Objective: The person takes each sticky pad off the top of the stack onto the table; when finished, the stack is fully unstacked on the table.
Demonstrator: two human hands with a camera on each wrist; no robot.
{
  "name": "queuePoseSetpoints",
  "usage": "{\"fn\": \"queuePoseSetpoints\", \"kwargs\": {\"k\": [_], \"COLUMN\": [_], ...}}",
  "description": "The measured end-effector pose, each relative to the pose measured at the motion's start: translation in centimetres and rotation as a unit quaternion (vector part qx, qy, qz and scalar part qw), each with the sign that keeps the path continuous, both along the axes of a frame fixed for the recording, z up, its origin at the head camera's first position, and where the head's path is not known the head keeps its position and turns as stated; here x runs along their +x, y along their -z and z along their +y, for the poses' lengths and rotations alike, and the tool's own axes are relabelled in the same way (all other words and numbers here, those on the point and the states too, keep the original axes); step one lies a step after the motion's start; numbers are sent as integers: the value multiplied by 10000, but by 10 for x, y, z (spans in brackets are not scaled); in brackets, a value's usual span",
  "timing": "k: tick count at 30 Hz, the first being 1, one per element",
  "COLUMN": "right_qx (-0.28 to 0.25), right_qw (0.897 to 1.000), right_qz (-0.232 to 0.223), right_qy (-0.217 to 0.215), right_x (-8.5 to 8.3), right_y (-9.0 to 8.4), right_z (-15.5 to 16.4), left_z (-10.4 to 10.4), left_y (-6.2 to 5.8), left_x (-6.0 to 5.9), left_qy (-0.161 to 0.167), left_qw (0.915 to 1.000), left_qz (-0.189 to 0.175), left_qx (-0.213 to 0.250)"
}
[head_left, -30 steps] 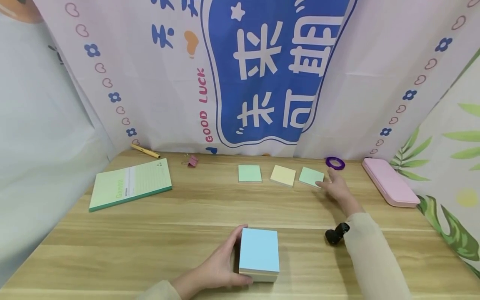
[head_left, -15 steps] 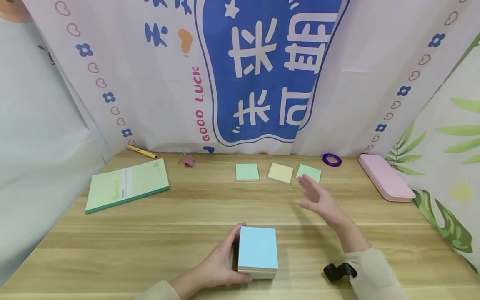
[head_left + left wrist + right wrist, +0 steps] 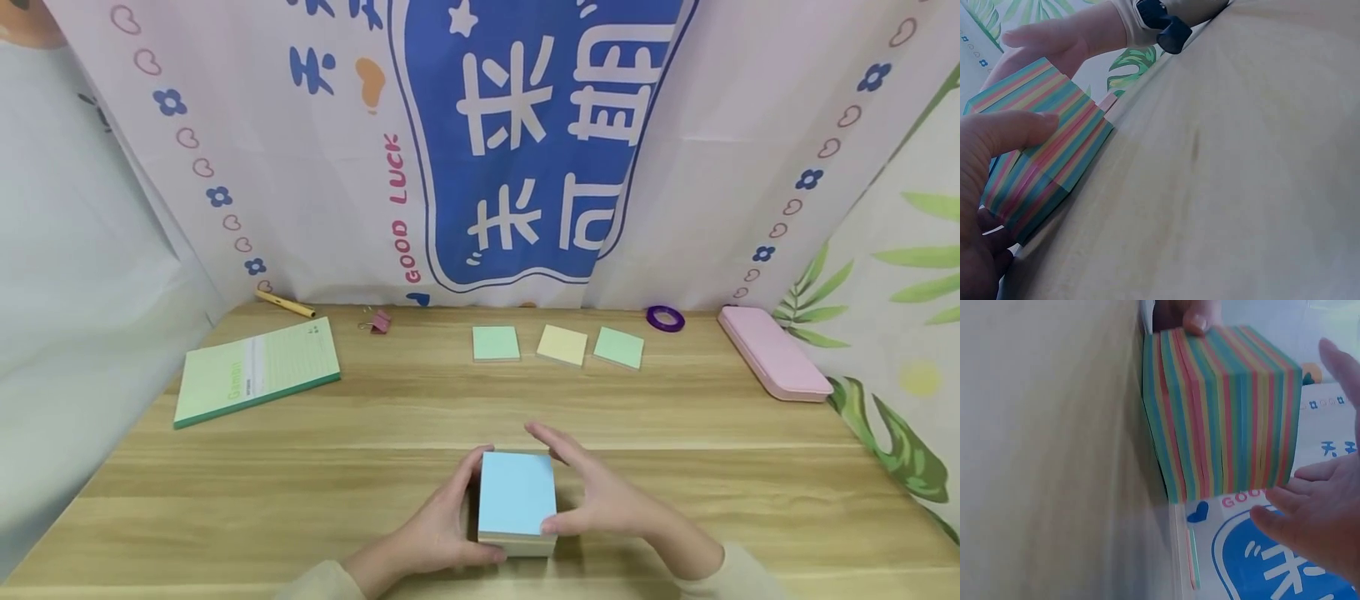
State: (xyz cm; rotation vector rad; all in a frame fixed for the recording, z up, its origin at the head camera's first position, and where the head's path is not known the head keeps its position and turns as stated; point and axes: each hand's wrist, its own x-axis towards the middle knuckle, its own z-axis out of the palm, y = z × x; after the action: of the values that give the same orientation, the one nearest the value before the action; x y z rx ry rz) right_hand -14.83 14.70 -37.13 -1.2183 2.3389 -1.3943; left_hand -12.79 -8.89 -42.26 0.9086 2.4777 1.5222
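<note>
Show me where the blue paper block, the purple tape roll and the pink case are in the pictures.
blue paper block (image 3: 517,494), head view, on its blue top sheet.
purple tape roll (image 3: 665,318), head view, on the ring's near rim.
pink case (image 3: 774,353), head view, on the middle of its lid.

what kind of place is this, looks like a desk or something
Likely a staged stationery desk: a wooden table holds a green notepad, three small sticky-note pads and a pink pencil case, with printed cloth backdrops hung around it.
</note>
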Motion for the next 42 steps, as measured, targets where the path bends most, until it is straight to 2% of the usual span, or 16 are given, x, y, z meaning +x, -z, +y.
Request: {"fn": "queuePoseSetpoints", "kwargs": {"k": [5, 11, 17, 21, 25, 29, 35, 37, 42], "right_qx": [629, 911, 1199, 1255, 1069, 774, 387, 167, -627], "right_qw": [9969, 9919, 9863, 9855, 9895, 9931, 9947, 9946, 9918], "right_qz": [127, 235, 547, 511, 358, 431, 454, 503, 305], "right_qy": [455, 852, 993, 1018, 906, 774, 837, 894, 1072], "right_x": [11, 18, 21, 22, 21, 17, 11, 6, -12], "right_y": [7, 13, 15, 13, 10, 8, 3, 0, -12], "right_z": [-5, -10, -9, -5, 4, 13, 29, 38, 71], "left_z": [-1, -2, -1, -1, 0, 0, -1, 0, 1], "left_y": [1, 1, 1, 1, -1, -2, -2, -2, -1], "left_x": [0, 1, 1, 1, 1, 1, 1, 1, 0], "left_qy": [-28, -39, 7, -3, 14, 56, 67, 60, 43], "left_qw": [10000, 10000, 10000, 9999, 9999, 9999, 9998, 9997, 9997], "left_qz": [28, 1, -16, -43, -49, -123, -209, -232, -243], "left_qx": [5, 1, -71, -96, -105, -28, 16, 1, 4]}}
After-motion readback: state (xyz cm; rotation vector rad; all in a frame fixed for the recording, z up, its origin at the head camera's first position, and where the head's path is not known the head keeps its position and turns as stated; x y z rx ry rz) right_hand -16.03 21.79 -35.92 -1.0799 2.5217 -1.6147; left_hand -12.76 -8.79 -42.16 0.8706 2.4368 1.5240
